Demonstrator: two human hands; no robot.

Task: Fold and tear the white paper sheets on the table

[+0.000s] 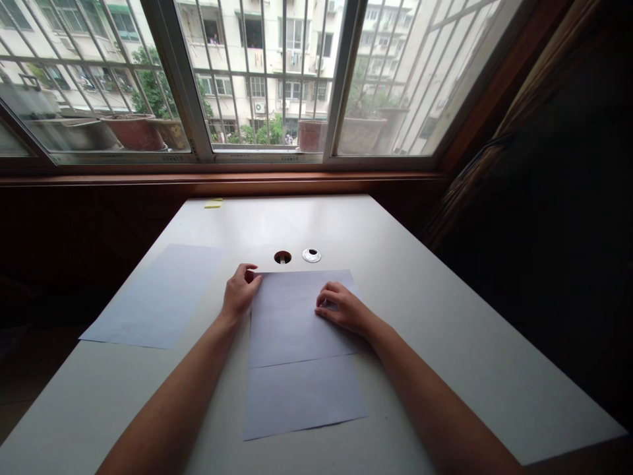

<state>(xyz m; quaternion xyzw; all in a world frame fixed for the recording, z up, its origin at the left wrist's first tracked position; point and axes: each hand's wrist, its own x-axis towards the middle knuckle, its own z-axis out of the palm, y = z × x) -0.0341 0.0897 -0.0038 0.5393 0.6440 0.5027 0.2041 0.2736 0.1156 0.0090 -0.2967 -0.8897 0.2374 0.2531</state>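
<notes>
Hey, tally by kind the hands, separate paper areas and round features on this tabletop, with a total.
Hands: 2 (left hand, right hand)
Paper areas: 2 (paper at far left, paper by the hands; sheet count there unclear)
Dark round hole: 1
Silver disc: 1
Total: 6

This looks like a room in a home. A big window (330, 86) fills the top of the frame, with metal bars (284, 75) outside the glass. Plant pots (133, 130) sit behind the glass at the upper left. Past the bars is a tall, pale building (271, 39) with lots of windows and washing (291, 61) hung out, so people live there. A tied-back curtain (531, 86) hangs at the upper right, by the brown wooden sill (227, 179). The white surface (435, 316) in the middle, with paper (297, 313) on it, is like a desk.
</notes>
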